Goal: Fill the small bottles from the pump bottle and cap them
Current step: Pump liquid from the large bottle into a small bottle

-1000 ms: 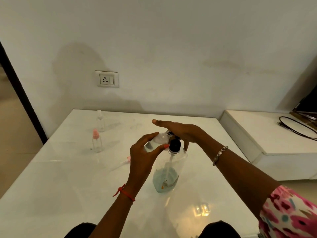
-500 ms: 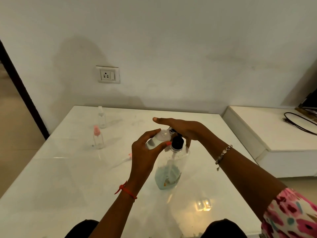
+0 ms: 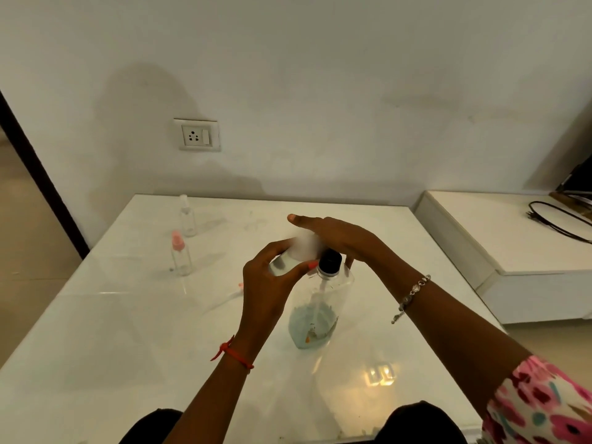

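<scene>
A clear pump bottle (image 3: 315, 312) with a black collar and a little bluish liquid at its bottom stands mid-table. My left hand (image 3: 267, 283) grips a small clear bottle (image 3: 294, 256), tilted with its mouth toward the pump's nozzle. My right hand (image 3: 339, 237) lies flat, fingers straight, pressing on the pump head, which it hides. Two more small bottles stand at the far left: one with a pink cap (image 3: 181, 256), one with a clear cap (image 3: 187, 219). A loose pink spray cap (image 3: 238, 288) with its tube lies left of my left hand.
The glossy white table (image 3: 112, 347) ends at a wall with a socket (image 3: 197, 135). A low white unit (image 3: 512, 238) with a black cable (image 3: 557, 222) stands to the right. My knees show at the near edge.
My right hand stays on the pump head. The small bottle in my left hand now looks blurred, shifting slightly. The view has tilted a little.
</scene>
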